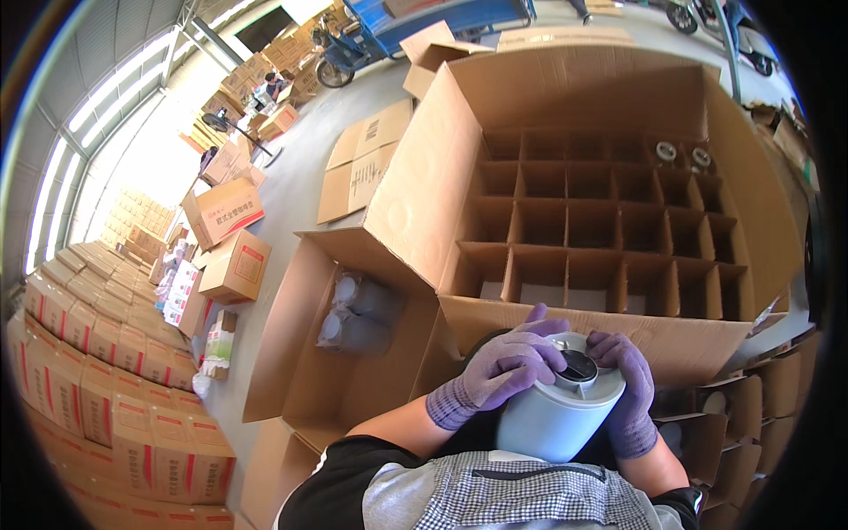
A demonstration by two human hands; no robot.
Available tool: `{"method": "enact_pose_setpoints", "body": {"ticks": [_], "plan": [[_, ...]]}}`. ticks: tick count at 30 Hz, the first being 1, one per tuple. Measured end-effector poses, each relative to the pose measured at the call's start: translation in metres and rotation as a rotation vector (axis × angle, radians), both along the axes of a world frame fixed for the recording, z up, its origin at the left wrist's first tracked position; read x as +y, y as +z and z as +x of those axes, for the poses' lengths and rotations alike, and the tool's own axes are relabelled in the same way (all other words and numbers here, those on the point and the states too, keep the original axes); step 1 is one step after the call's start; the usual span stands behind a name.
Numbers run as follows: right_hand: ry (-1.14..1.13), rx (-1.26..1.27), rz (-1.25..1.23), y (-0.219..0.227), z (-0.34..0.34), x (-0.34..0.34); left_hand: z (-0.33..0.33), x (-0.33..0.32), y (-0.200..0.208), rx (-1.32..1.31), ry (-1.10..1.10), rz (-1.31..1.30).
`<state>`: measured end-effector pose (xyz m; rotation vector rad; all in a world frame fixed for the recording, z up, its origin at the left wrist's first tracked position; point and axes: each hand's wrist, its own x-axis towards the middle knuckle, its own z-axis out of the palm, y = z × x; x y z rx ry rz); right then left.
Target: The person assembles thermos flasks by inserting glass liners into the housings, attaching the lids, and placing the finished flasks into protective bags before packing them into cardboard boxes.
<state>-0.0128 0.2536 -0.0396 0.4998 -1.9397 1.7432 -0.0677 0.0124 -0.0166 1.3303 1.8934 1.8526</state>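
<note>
A pale blue cylindrical canister (556,427) stands upright against my body, its white top ring facing up. A round black cap (579,365) sits in a silvery collar at the centre of that top. My left hand (508,364), in a purple knit glove, has bent fingers pressed on the rim and the near edge of the cap. On the other side, my gloved right hand (629,380) wraps round the canister's upper edge, its fingertips curled at the top ring. The canister's lower part is hidden by my clothing.
Ahead stands a large open carton (601,327) with a cardboard divider grid; two small silvery round tops (667,152) show in its far right cells. An open box (344,389) at left holds two clear-wrapped cylinders (344,329). Stacked cartons (132,424) line the far left.
</note>
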Motion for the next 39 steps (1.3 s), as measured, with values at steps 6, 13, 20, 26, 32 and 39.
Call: {"method": "enact_pose_setpoints", "body": {"ticks": [6, 13, 20, 26, 32, 39], "plan": [[0.116, -0.361, -0.171, 0.045, 0.107, 0.093, 0.064, 0.048, -0.064, -0.650, 0.024, -0.081], [0.005, -0.642, 0.853, 0.071, 0.205, 0.120, 0.065, 0.055, -0.070, -0.371, -0.002, -1.049], [-0.042, -0.391, 0.819, 0.059, 0.254, 0.118, 0.083, 0.054, -0.065, 0.095, 0.222, -0.733], [0.014, 0.079, 1.263, 0.093, 0.234, 0.133, 0.086, 0.057, -0.106, -0.258, 0.108, -0.470], [-0.047, -0.827, 0.892, 0.101, 0.238, 0.100, 0.107, 0.053, -0.065, -0.226, 0.269, -0.552], [-0.011, -0.877, 0.678, 0.065, 0.221, 0.104, 0.140, 0.025, -0.046, 0.129, 0.634, -0.417]]}}
